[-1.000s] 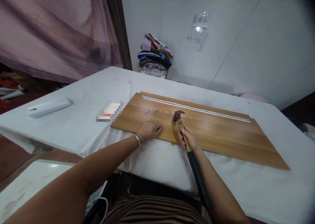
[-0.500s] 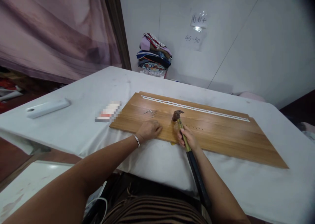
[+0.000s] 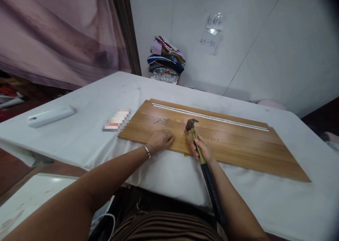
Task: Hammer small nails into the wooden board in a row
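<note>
My right hand [image 3: 203,150] is wrapped around the shaft of a claw hammer [image 3: 194,130], just below its rusty head. The hammer's black grip runs back along my forearm, and its head is over a wooden board [image 3: 251,145]. My left hand [image 3: 160,140] rests on the board's near edge with its fingers curled. Whatever may be inside those fingers is hidden. Just beyond the left hand lies a small heap of loose nails [image 3: 162,121]. To the right of the hammer, a row of several small dark nails or holes [image 3: 212,138] marks the board.
Two white ruler-like strips [image 3: 212,116] run along the board's far side. A blurred-out flat object [image 3: 116,120] and a white oblong object [image 3: 51,116] lie to the left on the white-covered table [image 3: 100,89]. Folded clothes [image 3: 166,59] are stacked by the wall.
</note>
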